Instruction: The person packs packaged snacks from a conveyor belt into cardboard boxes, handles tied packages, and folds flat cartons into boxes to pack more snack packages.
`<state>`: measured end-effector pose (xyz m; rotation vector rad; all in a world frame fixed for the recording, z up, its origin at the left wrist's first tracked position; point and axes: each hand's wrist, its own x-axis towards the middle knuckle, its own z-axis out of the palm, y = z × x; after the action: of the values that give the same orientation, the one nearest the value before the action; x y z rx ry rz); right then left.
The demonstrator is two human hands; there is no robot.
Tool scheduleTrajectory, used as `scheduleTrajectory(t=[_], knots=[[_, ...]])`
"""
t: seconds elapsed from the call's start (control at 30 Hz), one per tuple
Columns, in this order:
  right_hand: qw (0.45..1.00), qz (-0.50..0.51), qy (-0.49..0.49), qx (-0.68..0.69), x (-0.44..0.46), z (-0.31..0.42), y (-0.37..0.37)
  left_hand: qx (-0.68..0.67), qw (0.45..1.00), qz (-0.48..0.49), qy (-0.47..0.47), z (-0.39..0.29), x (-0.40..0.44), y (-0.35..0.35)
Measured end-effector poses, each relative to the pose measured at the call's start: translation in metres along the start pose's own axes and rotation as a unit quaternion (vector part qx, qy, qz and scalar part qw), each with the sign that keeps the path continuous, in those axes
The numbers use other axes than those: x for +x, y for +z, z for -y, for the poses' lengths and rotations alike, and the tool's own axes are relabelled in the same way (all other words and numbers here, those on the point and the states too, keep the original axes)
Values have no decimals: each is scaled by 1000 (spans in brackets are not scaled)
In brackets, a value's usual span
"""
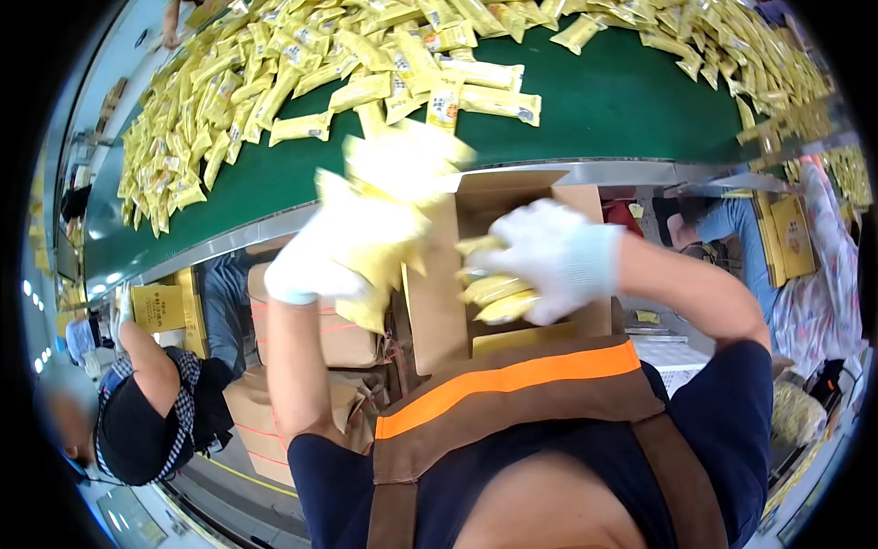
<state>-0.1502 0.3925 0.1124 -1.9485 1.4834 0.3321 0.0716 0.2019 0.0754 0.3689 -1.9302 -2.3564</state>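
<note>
Both of my hands wear white gloves. Several yellow snack packets (384,215), blurred by motion, are bunched in my left hand (315,261), above the left flap of an open cardboard box (434,306). My right hand (556,256) is over the box opening, its fingers closed around several yellow packets (498,291). The box stands between my body and the belt edge with its flaps up. A yellow surface shows low inside it; the rest of the inside is partly hidden by my right hand.
Beyond the box runs a green conveyor belt (604,110) heaped with loose yellow packets (274,78), with a metal rim (640,174). Taped brown cartons (265,430) stand at my left. A co-worker (142,412) is at far left, and yellow boxes (791,233) stand at right.
</note>
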Motion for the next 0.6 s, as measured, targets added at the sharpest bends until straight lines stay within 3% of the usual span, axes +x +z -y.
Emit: scheduleTrajectory(t=[0.03, 0.1, 0.17, 0.23, 0.3, 0.37, 0.4, 0.5, 0.57, 0.6], knots=[[995, 91, 19, -35, 25, 2, 14, 33, 994, 98, -30, -6, 20, 16], [985, 104, -19, 139, 67, -20, 62, 111, 966, 215, -91, 0, 58, 39], [941, 119, -69, 308, 97, -33, 91, 141, 952, 195, -191, 48, 77, 32], [966, 119, -27, 229, 101, -21, 103, 178, 950, 192, -170, 66, 82, 37], [995, 17, -44, 84, 124, -24, 168, 480, 857, 168, -80, 77, 93, 53], [999, 15, -38, 2, 123, -7, 188, 610, 769, 165, -95, 94, 105, 73], [998, 45, 0, -32, 92, 19, 162, 633, 752, 158, -92, 104, 105, 82], [1000, -12, 22, -11, 70, 23, 165, 687, 708, 133, -89, 134, 111, 106], [999, 22, 29, 7, 60, 25, 156, 739, 640, 167, -125, 156, 117, 121], [998, 12, 38, 41, 60, 23, 162, 733, 634, 178, -169, 165, 125, 127]])
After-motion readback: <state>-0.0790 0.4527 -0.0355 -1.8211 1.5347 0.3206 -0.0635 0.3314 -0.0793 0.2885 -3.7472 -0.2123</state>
